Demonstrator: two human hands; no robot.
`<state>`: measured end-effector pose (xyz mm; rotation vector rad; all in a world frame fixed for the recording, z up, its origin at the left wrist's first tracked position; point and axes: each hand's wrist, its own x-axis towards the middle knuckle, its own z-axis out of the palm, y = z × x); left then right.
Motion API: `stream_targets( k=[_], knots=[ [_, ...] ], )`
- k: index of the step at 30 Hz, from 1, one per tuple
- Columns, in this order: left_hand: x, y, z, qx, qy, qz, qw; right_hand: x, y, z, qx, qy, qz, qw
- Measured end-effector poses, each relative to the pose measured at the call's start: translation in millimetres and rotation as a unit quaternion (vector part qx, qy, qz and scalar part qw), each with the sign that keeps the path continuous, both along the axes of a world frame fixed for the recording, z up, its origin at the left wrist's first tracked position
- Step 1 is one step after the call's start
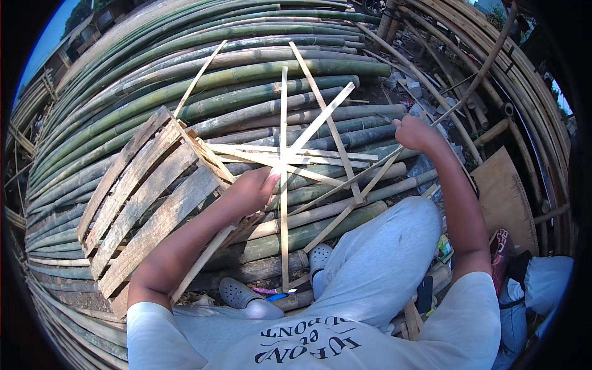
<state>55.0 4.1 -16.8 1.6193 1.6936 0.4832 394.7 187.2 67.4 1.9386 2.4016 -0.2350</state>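
My left hand (256, 188) is closed on flat pale bamboo strips (320, 120) where several of them cross like a star. One long strip (284, 234) of the bunch runs down toward my feet. Out to the right, my right hand (416, 134) is a fist; a thin dark blade-like tool (383, 117) sticks out beside its thumb. A long thin strip (345, 185) slants up past the underside of that fist; whether the fingers hold it too, I cannot tell. Other pale strips (339, 142) lean and lie around the crossing.
Long green and grey bamboo poles (265, 71) lie side by side beneath everything. A slatted wooden crate (154, 197) sits at my left forearm. On the right are a cardboard sheet (505, 191), a pole rack (493, 92) and another person's clothed leg (546, 280).
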Motion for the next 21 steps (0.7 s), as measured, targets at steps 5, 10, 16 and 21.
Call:
stream_targets(
  k=[5, 10, 16, 21],
  knots=[
    [-13.5, -1.1, 9.5, 0.031, 0.004, -0.002, 1.0, -39.3, -51.8, 38.5, 0.063, 0.127, 0.013, 0.99],
    [-16.4, -5.9, 29.7, 0.04, 0.01, 0.022, 0.999, -90.0, -93.4, 40.3, -0.001, 0.199, 0.126, 0.972],
    [-3.6, -28.1, 11.1, 0.039, -0.034, 0.014, 0.999, -133.3, -125.6, -31.4, 0.032, 0.232, 0.246, 0.94],
    [19.6, -40.0, 20.0, 0.115, 0.097, -0.021, 0.988, -144.2, -124.6, -56.6, 0.054, 0.337, 0.098, 0.935]
  ],
)
